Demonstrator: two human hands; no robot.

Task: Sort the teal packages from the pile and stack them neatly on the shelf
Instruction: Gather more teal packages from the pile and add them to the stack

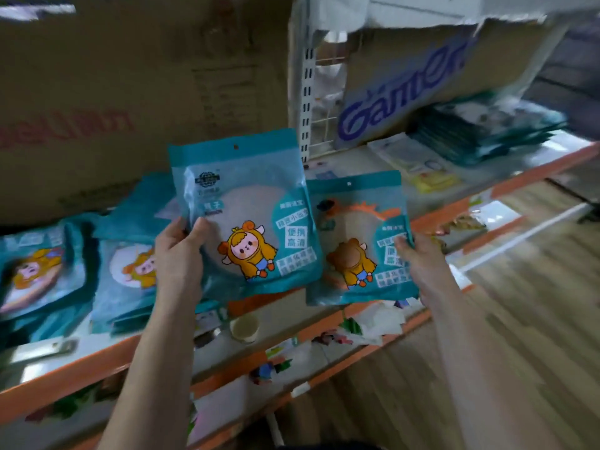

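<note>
My left hand [178, 251] grips a teal package [246, 196] with a yellow cartoon figure by its left edge, held upright above the shelf [97, 362]. My right hand [418, 254] grips a second teal package [357, 235] by its right edge, just right of the first and partly behind it. A loose pile of teal packages [74, 267] lies on the shelf at the left. A neater stack of teal packages [487, 131] sits further right on the same shelf.
Big cardboard boxes [130, 92] stand behind the pile, and a box printed with blue letters [399, 82] leans above the stack. White and yellow packets [418, 167] lie on the shelf. Lower orange-edged shelves [292, 355] hold a small cup [244, 328] and scattered items. Wooden floor at right.
</note>
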